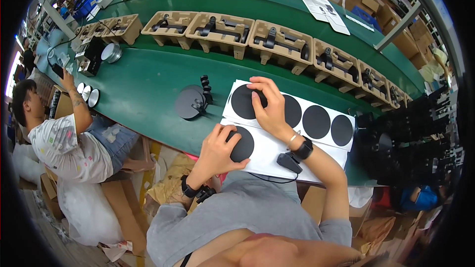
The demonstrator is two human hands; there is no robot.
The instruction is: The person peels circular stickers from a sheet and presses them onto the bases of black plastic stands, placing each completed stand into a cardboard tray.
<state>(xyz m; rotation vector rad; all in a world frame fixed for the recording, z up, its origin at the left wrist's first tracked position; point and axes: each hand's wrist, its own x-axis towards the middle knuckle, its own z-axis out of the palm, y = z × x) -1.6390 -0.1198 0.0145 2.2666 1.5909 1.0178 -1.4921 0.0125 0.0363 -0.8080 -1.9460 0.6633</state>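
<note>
At frame centre, the left hand (221, 144) presses flat on a black round sticker (242, 144) on the near white sheet (277, 151); the right hand (267, 105) pinches one on the far sheet (346, 141), where three remain unpeeled.

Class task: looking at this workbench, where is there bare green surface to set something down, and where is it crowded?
Bare green table lies between the cardboard trays, the round black stand and the near edge. Crowded: the white sheets of black discs under both hands, and the black stack at right.
</note>
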